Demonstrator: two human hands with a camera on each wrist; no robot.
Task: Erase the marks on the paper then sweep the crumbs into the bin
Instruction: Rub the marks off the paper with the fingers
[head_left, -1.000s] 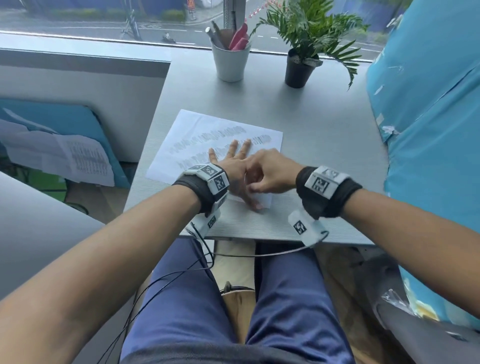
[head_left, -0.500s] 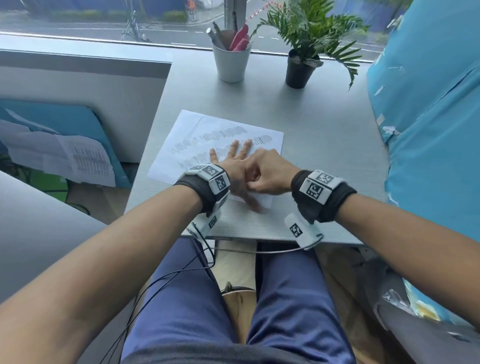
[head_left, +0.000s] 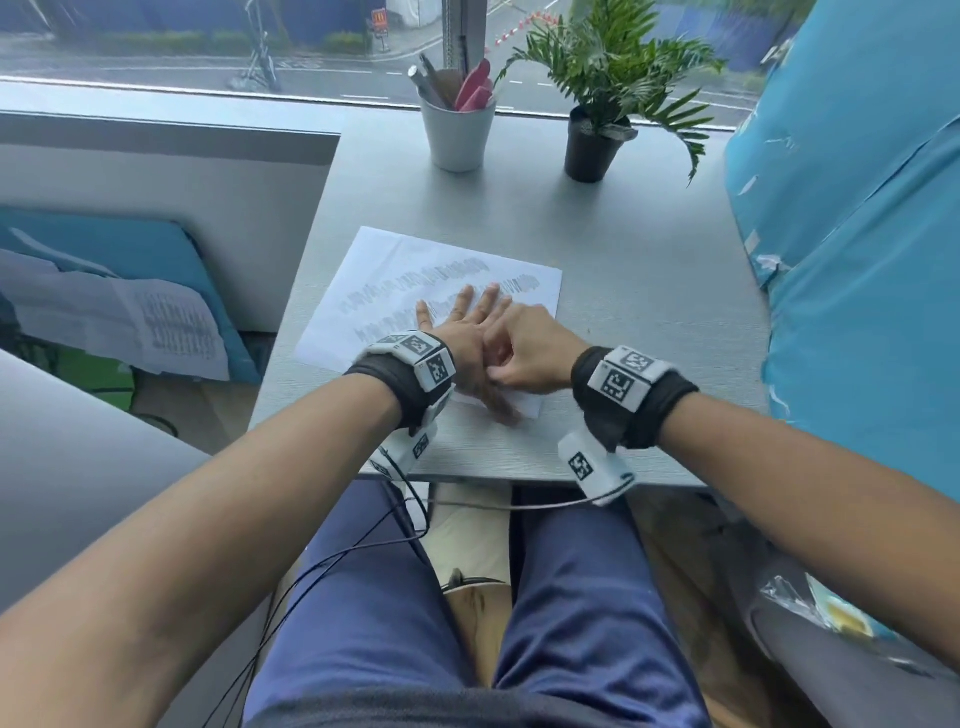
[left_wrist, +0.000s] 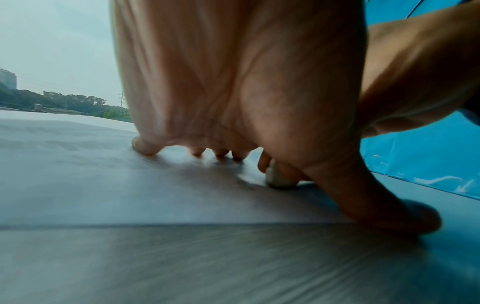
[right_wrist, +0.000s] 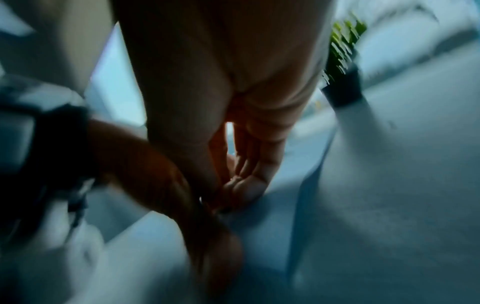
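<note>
A white paper (head_left: 384, 270) with rows of grey pencil marks (head_left: 452, 273) lies on the grey desk (head_left: 639, 291). My left hand (head_left: 475, 343) presses flat on the paper's near right part, fingers spread. My right hand (head_left: 496, 376) sits against the left hand's thumb side and pinches a small off-white eraser (left_wrist: 279, 180), whose end touches the paper (left_wrist: 103, 174). The head view hides the eraser under the right hand. In the blurred right wrist view the right hand's fingers (right_wrist: 244, 185) curl down beside the left thumb. No bin is in view.
A white cup of pens (head_left: 457, 130) and a potted plant (head_left: 595, 148) stand at the desk's far edge by the window. A blue covered bulk (head_left: 857, 249) borders the desk's right side. The desk's near edge (head_left: 519, 475) lies above my knees.
My right hand has slid a little to the left and toward me across the paper, still against the left hand. The left hand and the paper have stayed put.
</note>
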